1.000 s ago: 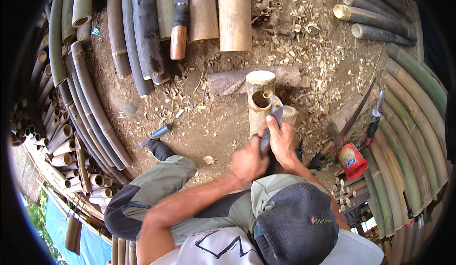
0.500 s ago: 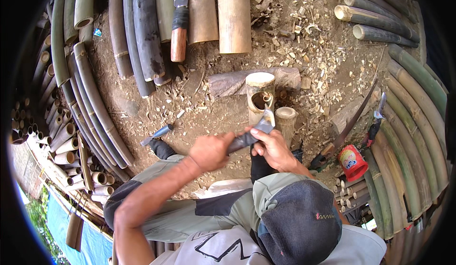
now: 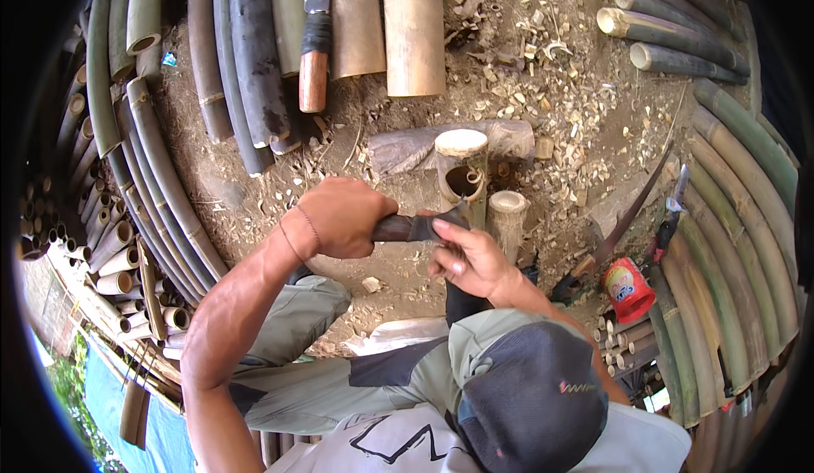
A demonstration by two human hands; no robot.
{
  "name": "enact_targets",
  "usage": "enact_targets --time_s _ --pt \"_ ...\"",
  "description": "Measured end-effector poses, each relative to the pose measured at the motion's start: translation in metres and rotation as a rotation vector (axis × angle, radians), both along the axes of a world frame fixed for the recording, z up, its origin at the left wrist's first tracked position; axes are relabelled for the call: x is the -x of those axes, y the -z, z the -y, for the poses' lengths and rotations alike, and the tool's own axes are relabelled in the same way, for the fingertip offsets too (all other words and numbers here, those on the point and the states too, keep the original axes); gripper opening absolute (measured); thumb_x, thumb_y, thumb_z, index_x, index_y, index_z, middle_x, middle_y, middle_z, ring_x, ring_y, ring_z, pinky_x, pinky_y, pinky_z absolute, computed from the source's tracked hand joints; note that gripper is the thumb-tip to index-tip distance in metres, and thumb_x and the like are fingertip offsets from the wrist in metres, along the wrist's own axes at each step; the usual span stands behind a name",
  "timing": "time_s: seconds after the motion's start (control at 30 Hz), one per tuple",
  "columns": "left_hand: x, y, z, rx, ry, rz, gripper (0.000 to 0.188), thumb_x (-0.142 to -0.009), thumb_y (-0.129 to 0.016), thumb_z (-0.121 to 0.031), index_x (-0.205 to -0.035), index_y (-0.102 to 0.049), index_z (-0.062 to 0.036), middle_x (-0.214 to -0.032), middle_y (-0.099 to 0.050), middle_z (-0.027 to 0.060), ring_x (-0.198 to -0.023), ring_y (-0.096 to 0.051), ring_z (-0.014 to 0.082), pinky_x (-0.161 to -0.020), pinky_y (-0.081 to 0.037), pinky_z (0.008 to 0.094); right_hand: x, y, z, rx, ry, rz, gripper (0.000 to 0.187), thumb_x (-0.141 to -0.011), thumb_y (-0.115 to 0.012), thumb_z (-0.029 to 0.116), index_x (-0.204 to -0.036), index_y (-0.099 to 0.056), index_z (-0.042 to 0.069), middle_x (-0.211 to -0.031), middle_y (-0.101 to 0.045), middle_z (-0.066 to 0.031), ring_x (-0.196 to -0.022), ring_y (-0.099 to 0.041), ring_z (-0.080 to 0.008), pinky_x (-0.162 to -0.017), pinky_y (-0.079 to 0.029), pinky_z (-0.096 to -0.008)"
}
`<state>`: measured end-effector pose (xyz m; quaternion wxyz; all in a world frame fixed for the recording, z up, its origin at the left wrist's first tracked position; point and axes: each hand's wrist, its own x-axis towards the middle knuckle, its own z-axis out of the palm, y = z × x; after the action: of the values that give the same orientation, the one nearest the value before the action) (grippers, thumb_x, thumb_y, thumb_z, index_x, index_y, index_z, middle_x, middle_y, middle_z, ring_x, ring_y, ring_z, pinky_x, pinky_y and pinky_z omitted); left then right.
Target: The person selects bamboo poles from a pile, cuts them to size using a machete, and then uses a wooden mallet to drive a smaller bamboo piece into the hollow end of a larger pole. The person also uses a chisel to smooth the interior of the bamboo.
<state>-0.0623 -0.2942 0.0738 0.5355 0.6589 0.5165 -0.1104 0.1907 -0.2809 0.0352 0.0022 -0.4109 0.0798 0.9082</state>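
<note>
My left hand (image 3: 343, 217) is a fist around the dark handle of a short-bladed knife (image 3: 413, 229). My right hand (image 3: 468, 259) pinches the blade end between thumb and fingers, with the other fingers curled beneath. The blade tip meets the front of an upright bamboo section (image 3: 463, 142), just below a dark opening cut in its side. A thin curled shaving (image 3: 479, 173) hangs by that opening. Close to its right stands a shorter, narrower bamboo piece (image 3: 509, 206). A dark-patched knee (image 3: 530, 388) lies below my right hand.
A split log (image 3: 407, 149) lies behind the bamboo section, with wood chips over the dirt. A large knife (image 3: 314, 74) rests on bamboo poles at the far side. On the right are a saw (image 3: 593, 263), a red packet (image 3: 628, 291) and a bamboo stack (image 3: 738, 244).
My left hand has moved left and farther away, and the knife lies more level. My left leg has shifted to the right. The chisel-like tool on the ground is now hidden by my arm.
</note>
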Motion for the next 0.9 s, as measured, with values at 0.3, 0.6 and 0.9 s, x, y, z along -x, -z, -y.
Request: enact_targets --time_s 0.3,0.6,0.9 --pt "-0.141 0.059 0.116 0.195 -0.84 0.175 0.037 -0.074 -0.07 -0.021 -0.108 -0.059 -0.0095 -0.085 -0.069 0.0222 -0.079 -0.068 0.0409 -0.074 -0.056 0.049 -0.006 -0.006 0.001 -0.699 -0.472 0.624 0.023 -0.096 -0.059 0.019 -0.098 -0.068 -0.002 -0.071 -0.069 -0.006 -0.053 -0.055 -0.0083 -0.057 -0.049 -0.0273" --pt "-0.192 0.028 0.09 0.226 -1.167 0.297 0.074 -0.079 -0.07 -0.029 -0.147 -0.041 -0.0179 -0.095 -0.068 0.0278 -0.088 -0.066 0.0457 -0.081 -0.053 0.0504 -0.02 -0.008 0.01 -1.16 -0.818 0.775 0.033 -0.098 -0.05 0.029 -0.088 -0.067 0.002 -0.069 -0.07 -0.011 -0.066 -0.07 -0.0262 -0.066 -0.053 -0.0438" --pt "-0.042 0.031 0.056 -0.077 -0.621 -0.185 0.044 -0.074 -0.078 -0.05 -0.098 -0.073 -0.0135 -0.079 -0.072 0.0126 -0.072 -0.071 0.0297 -0.065 -0.057 0.0417 0.041 0.028 0.012 -0.647 -0.082 0.17 0.023 -0.103 -0.045 0.019 -0.112 -0.055 0.001 -0.108 -0.068 -0.0171 -0.082 -0.068 -0.026 -0.074 -0.057 -0.0404"
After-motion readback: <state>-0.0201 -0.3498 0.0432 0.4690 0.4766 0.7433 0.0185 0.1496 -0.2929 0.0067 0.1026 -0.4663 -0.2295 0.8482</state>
